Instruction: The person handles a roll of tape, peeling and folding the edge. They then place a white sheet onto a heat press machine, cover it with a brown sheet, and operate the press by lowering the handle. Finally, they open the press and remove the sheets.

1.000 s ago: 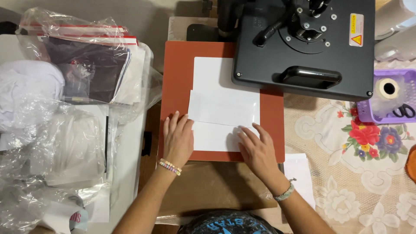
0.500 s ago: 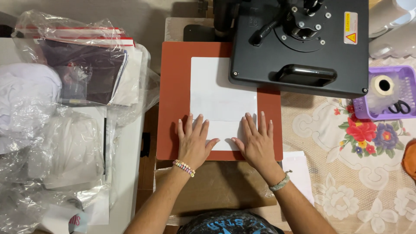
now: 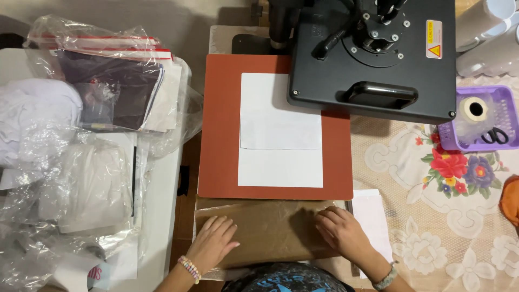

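Note:
My left hand [image 3: 212, 242] and my right hand [image 3: 341, 231] lie flat, fingers apart, on a brown sheet of paper [image 3: 270, 230] at the near edge of the table. Just beyond it sits the rust-red pad [image 3: 219, 130] of a heat press with white paper [image 3: 280, 135] laid on it, a crease across its middle. The black upper plate of the press [image 3: 373, 54] is swung to the right, its handle facing me. Neither hand holds anything.
Clear plastic bags with folded garments [image 3: 92, 140] pile on the white table at left. A purple basket [image 3: 484, 121] with a tape roll and scissors stands on the floral cloth at right. A white sheet [image 3: 373, 216] lies by my right hand.
Both hands have come off the white paper on the red pad and moved back toward me onto the brown sheet. The white paper now lies flat and uncovered.

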